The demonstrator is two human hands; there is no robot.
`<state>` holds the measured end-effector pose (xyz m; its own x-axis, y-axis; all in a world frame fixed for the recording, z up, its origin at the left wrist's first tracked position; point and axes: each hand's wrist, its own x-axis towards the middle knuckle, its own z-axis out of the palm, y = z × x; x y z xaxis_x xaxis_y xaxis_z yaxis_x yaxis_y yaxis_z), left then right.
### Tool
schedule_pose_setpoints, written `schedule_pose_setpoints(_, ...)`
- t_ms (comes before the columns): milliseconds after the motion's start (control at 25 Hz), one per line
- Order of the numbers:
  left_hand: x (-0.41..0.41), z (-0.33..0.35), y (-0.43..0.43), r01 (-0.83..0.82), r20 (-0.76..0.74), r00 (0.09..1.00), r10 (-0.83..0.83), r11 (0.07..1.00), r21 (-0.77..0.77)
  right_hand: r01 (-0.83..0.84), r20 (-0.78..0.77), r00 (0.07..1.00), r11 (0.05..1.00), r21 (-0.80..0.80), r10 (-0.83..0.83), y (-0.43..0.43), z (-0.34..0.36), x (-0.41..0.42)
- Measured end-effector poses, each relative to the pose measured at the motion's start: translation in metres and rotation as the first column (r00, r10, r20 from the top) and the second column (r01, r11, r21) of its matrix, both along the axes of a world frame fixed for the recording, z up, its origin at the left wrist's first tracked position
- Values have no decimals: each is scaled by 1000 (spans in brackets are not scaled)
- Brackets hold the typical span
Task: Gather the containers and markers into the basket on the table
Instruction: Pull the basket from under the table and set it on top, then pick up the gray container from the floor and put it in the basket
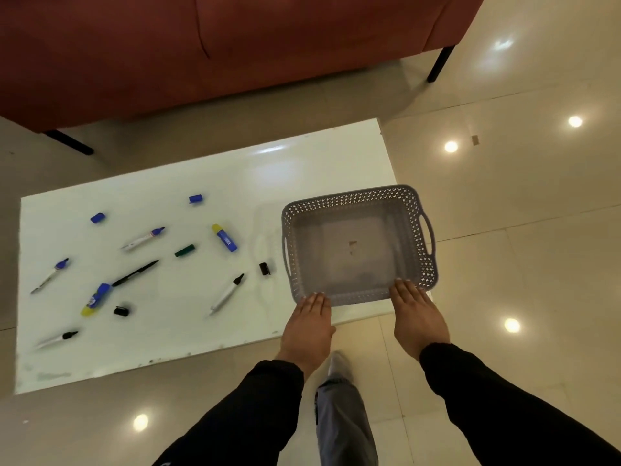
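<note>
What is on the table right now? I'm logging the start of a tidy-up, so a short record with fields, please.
basket: grey basket at the right end of the white table; no marker or container in it
left grip: fingers straight, touching the basket's near rim
right grip: fingers straight, on the same rim, further right
containers: two blue-and-yellow bottles lying left of the basket
markers: five, scattered, uncapped
loose caps: five
</note>
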<state>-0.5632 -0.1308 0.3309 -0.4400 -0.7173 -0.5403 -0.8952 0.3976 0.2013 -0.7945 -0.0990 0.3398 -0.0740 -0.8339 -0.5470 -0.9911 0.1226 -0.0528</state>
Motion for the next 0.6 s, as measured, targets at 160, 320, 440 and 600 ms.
schedule_pose_setpoints(160,65,82,34,-26,-79,997,21,997,-66,-35,64,997,999,9,35,35,80,80)
schedule_pose_setpoints(320,163,162,88,-144,-141,982,127,982,-119,-51,130,990,996,-75,61,81,155,202)
schedule_pose_setpoints(440,264,199,153,-163,-138,980,144,977,-139,-19,181,982,982,-186,54,119,204,314)
schedule_pose_setpoints(600,394,220,222,-306,-140,948,287,942,-141,-98,190,970,955,-279,155,153,235,442)
